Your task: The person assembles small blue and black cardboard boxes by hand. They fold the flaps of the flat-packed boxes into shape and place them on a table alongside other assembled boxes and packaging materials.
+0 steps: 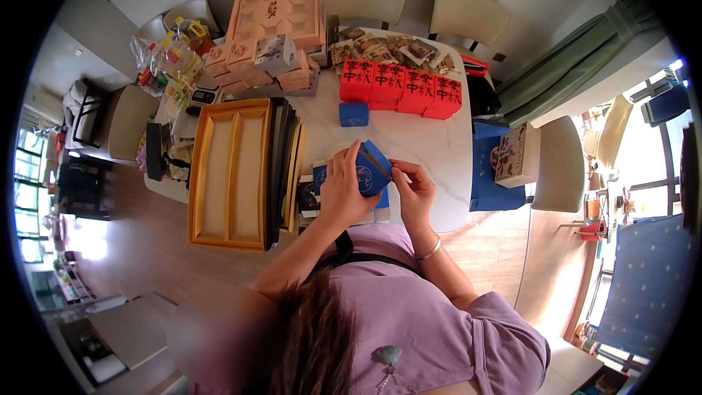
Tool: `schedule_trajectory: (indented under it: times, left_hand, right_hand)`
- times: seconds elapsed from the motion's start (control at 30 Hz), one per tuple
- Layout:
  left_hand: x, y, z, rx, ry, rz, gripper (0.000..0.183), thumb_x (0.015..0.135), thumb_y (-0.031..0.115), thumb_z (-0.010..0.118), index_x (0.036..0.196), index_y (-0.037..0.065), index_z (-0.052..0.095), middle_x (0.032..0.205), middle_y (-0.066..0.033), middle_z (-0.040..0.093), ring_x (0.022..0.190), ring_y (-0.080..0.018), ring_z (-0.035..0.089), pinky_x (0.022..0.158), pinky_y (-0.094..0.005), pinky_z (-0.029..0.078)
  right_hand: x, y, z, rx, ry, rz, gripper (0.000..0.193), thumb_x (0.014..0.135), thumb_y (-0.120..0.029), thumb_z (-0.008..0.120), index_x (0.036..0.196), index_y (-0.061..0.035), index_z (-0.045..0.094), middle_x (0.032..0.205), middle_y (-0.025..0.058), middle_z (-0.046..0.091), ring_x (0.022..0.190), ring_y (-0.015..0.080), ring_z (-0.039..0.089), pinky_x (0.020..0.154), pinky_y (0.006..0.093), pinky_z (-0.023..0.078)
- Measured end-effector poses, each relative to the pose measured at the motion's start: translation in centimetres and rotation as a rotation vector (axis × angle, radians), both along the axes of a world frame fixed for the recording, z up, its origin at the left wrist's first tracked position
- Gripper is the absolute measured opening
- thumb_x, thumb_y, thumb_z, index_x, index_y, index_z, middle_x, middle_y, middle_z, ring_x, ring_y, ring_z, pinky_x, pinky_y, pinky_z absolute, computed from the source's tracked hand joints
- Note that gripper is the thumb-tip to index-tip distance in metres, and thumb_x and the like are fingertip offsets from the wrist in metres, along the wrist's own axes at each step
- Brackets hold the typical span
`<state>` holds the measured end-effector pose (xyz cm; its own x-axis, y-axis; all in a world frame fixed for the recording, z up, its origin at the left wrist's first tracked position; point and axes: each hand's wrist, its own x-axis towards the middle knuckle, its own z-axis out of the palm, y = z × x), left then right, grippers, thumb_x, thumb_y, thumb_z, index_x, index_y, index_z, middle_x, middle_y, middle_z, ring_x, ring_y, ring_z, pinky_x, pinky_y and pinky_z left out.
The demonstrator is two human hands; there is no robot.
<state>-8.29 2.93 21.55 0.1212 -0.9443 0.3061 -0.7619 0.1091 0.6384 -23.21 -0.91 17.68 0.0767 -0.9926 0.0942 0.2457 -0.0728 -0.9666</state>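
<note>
A small blue box (371,172) with pale line decoration is held tilted above the near edge of the table. My left hand (343,182) wraps round its left side, fingers along the top. At its right edge, my right hand (414,194) pinches the box between thumb and fingers. The box appears partly open, with a brownish strip showing near its upper edge. Another small blue box (354,114) stands just beyond my hands. More blue and dark boxes lie under my left hand, partly hidden by it.
Red boxes (401,90) stand in a row at the far side, before a heap of small packets (387,50). Gold-rimmed trays (231,173) stack at the left edge. Behind them are pink boxes (274,18) and oil bottles (179,55). Chairs (468,14) surround the table.
</note>
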Motion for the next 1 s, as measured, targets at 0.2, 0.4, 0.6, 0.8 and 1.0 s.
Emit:
schedule_trajectory:
  times: [0.2, 0.4, 0.6, 0.8, 1.0]
  left_hand:
    - [-0.2, 0.0, 0.0, 0.000, -0.039, 0.007, 0.108, 0.057, 0.019, 0.087, 0.145, 0.007, 0.026, 0.127, -0.0185, 0.048, 0.111, -0.0394, 0.052, 0.083, -0.0455, 0.052]
    - [-0.2, 0.0, -0.2, -0.034, -0.103, -0.028, 0.105, 0.055, 0.013, 0.085, 0.145, 0.007, 0.031, 0.127, -0.0184, 0.048, 0.113, -0.0389, 0.050, 0.082, -0.0429, 0.054]
    - [-0.5, -0.1, 0.0, -0.044, -0.145, -0.066, 0.100, 0.054, 0.009, 0.084, 0.143, 0.009, 0.037, 0.129, -0.0185, 0.047, 0.116, -0.0393, 0.049, 0.084, -0.0428, 0.054]
    - [-0.7, 0.2, 0.0, -0.004, -0.109, -0.051, 0.101, 0.055, 0.012, 0.084, 0.144, 0.018, 0.037, 0.126, -0.0180, 0.047, 0.115, -0.0391, 0.049, 0.084, -0.0434, 0.053]
    - [-0.4, -0.1, -1.0, 0.048, 0.060, -0.029, 0.093, 0.058, 0.021, 0.085, 0.139, 0.019, 0.040, 0.121, -0.0183, 0.048, 0.110, -0.0406, 0.053, 0.083, -0.0460, 0.052]
  right_hand:
    - [0.0, 0.1, -0.3, -0.014, 0.004, 0.020, 0.009, 0.088, 0.004, 0.064, 0.097, 0.0022, 0.063, 0.108, 0.0118, 0.066, 0.098, 0.0143, 0.062, 0.082, 0.0254, 0.055]
    - [-0.1, -0.2, -0.5, -0.004, 0.053, 0.047, 0.013, 0.085, 0.005, 0.066, 0.097, 0.0003, 0.064, 0.102, 0.0076, 0.065, 0.097, 0.0152, 0.062, 0.086, 0.0286, 0.052]
    - [0.1, -0.8, -0.6, 0.019, -0.040, 0.044, 0.013, 0.084, 0.005, 0.067, 0.096, -0.0001, 0.066, 0.105, 0.0080, 0.062, 0.097, 0.0151, 0.062, 0.087, 0.0286, 0.051]
    - [0.1, -0.5, -0.7, 0.071, -0.022, 0.074, 0.011, 0.084, 0.004, 0.067, 0.095, 0.0000, 0.068, 0.115, 0.0104, 0.062, 0.101, 0.0158, 0.061, 0.082, 0.0287, 0.053]
    - [0.7, 0.9, 1.0, -0.095, 0.285, 0.083, 0.030, 0.084, 0.004, 0.067, 0.114, 0.0008, 0.059, 0.128, 0.0140, 0.056, 0.116, 0.0202, 0.056, 0.084, 0.0280, 0.054]
